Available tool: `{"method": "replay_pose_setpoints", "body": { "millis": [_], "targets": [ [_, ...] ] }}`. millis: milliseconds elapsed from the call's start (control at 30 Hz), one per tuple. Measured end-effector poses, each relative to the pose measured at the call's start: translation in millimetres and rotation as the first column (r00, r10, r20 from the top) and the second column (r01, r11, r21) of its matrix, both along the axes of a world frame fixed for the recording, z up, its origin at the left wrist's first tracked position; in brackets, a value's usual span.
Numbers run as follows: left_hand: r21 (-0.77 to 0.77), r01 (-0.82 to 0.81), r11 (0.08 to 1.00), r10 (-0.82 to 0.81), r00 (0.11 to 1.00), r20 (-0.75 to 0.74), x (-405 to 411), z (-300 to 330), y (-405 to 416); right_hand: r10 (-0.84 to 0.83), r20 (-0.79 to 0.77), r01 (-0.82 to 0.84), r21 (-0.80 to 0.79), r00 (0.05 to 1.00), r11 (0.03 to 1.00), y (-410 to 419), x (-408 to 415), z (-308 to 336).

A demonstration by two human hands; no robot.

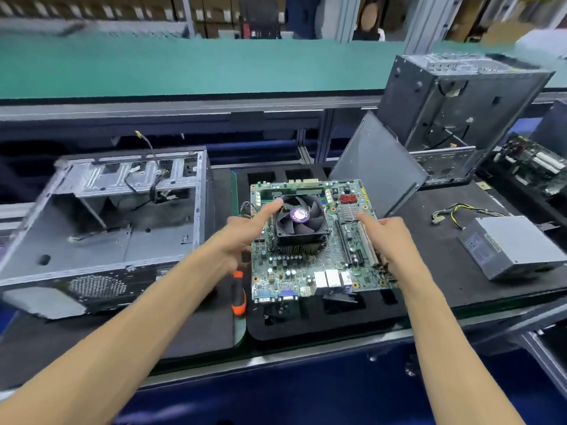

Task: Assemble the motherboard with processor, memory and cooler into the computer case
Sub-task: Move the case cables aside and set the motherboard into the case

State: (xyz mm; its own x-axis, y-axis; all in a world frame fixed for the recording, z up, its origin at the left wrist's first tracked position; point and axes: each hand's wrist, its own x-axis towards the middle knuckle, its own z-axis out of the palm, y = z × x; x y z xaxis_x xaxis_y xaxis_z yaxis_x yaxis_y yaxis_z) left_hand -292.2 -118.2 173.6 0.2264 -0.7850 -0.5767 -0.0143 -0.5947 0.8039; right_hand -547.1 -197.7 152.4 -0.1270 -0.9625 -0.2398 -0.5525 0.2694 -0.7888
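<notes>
Over the foam tray (306, 329) | board (310, 265) with cooler (299, 220) gripped at both edges, left hand (242, 237) thumb on fan, right hand (383, 237) fingers under | case (101, 228) open at left | advice: keep level, lead ports toward rear, avoid dangling cables.

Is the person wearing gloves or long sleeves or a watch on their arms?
No. The left hand and right hand are bare, with no gloves and no rings in view. Both forearms are uncovered right down to the bottom of the picture, so no sleeves show, and neither wrist has a watch or a strap.
</notes>
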Motion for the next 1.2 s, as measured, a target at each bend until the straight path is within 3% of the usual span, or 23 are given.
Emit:
{"method": "replay_pose_setpoints", "body": {
  "millis": [267, 700, 1200],
  "targets": [
    [-0.113, -0.131, 0.985, 0.131, 0.991, -0.003, 109.5, 38.2, 40.6, 0.25, -0.004, -0.249, -0.059, 0.968, 0.967, 6.6, 119.1, 34.0],
    [-0.124, -0.24, 0.963, 0.239, 0.971, -0.026, 288.8, 40.4, 108.4, 0.472, -0.257, -0.472, 0.063, 0.844, 0.879, 55.7, 313.7, 11.7],
    [0.004, -0.201, 0.98, 0.201, 0.978, -0.046, 345.9, 2.6, 98.6, 0.497, -0.427, -0.48, 0.155, 0.756, 0.864, 68.6, 364.6, 20.3]
  ]
}}
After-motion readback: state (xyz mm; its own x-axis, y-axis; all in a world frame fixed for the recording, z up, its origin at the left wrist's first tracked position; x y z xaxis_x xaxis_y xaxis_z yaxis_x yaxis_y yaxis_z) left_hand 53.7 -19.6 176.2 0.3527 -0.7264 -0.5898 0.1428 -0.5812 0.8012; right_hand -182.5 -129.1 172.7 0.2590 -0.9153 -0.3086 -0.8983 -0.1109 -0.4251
